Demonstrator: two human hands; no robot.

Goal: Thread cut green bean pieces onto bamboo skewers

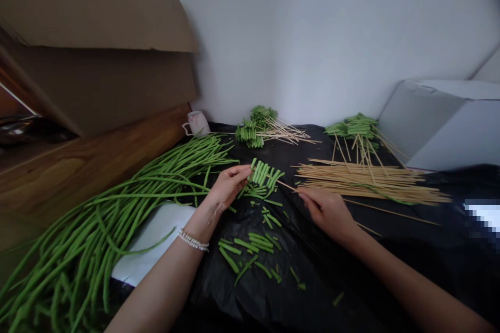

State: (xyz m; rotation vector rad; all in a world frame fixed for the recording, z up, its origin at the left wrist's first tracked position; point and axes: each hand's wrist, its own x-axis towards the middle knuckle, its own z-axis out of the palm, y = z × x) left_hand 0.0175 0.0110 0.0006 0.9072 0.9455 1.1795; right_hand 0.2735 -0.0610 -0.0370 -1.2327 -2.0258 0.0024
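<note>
A bean skewer (266, 174), a thin stick with short green pieces sitting side by side across it, is hanging between the two hands above a black plastic sheet (242, 304); the left hand (228, 184) is pinching the row's left end, thumb and fingertips pressed together, though I cannot tell whether they are gripping stick or bean; the right hand (326, 210) is holding the stick's bare right end, its fingers curling closely around it; a beaded bracelet (193, 240) is circling the left wrist; below, cut bean pieces (260, 242) are lying scattered on the sheet; to the right, bare sticks (359, 182) are lying in a loose heap; beyond, one bunch of filled skewers (252, 132) is resting near the wall (292, 36), and another bunch (357, 125) is resting beside a pale box (449, 119); to the left, long green beans (128, 203) are sprawling partly over a white sheet (156, 234); behind them a mug (198, 124) is standing near a cardboard box (128, 73).
</note>
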